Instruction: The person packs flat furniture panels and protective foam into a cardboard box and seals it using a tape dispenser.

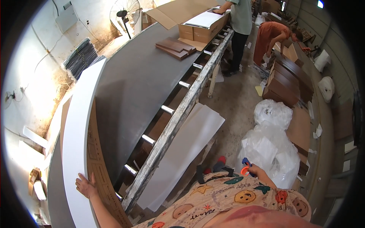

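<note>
My left hand (87, 185) lies with spread fingers on a long white board (76, 140) at the left, near the board's right edge. The board rests on a flat brown cardboard piece (99, 171) with printing on it, which shows along its right side. Low and right of centre, my right hand (255, 170) is closed around a blue and orange tape dispenser (246, 167), held beside my patterned clothing (235, 190). Part of the dispenser is hidden by the hand.
A grey worktop (129, 87) runs beside a roller conveyor rail (178, 102). Farther off are brown boards (175, 48) and an open carton (201, 32) with a person (241, 19). Another person (268, 36) bends over brown panels (283, 81). Plastic wrap (270, 148) heaps at right.
</note>
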